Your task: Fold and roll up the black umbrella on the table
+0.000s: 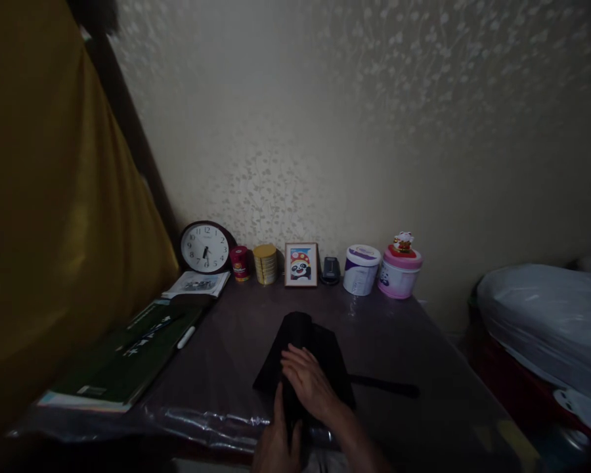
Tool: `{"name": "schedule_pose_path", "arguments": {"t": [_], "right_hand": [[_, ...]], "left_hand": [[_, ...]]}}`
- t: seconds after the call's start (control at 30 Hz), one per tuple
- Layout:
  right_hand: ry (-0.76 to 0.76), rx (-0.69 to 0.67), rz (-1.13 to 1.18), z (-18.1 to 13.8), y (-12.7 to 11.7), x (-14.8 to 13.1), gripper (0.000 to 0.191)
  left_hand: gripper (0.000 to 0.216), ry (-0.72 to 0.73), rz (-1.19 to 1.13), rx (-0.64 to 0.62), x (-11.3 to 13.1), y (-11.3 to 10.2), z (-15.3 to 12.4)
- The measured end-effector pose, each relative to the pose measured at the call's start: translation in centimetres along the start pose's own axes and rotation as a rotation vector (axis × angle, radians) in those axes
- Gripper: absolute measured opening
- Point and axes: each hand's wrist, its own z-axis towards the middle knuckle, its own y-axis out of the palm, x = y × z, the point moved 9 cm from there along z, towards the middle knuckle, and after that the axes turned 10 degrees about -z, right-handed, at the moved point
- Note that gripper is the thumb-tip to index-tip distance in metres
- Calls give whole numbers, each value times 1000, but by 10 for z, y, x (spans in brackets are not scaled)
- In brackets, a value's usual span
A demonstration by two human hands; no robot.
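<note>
A black cloth item with angular, fanned-out panels lies near the front edge of the table; the frame does not show clearly what kind of thing it is. My right hand rests flat on its middle, fingers stretched toward the upper left. Below and to the left is my left hand, its index finger extended along the cloth and its thumb apart; the other fingers are hidden. A narrow black strap-like piece lies to the right of the cloth.
Along the wall stand a clock, a red tin, a gold container, a framed panda picture, and white and pink tubs. Green book and white pen lie left on the plastic-covered table.
</note>
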Motion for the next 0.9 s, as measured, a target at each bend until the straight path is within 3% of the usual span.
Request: {"name": "schedule_pose_path", "arguments": {"t": [0.1,0.2,0.3,0.53,0.73,0.9], "right_hand": [[-97,-91,103,-9,12,-15,35],[-33,18,202,-10,5,-5,38],[37,145,115,-10,-3,16,35],[-14,52,-134,-17,11,16,34],[-4,34,-175,-15,12,12,34],[3,53,-164,-14,16,14,34]], "left_hand": [[69,10,-15,11,-5,0,2],[68,25,-24,8,-11,1,5],[69,79,-69,-17,-12,2,8],[66,74,-155,2,-10,-2,11],[83,135,-180,-59,7,0,8],[74,108,-48,-59,6,2,10]]}}
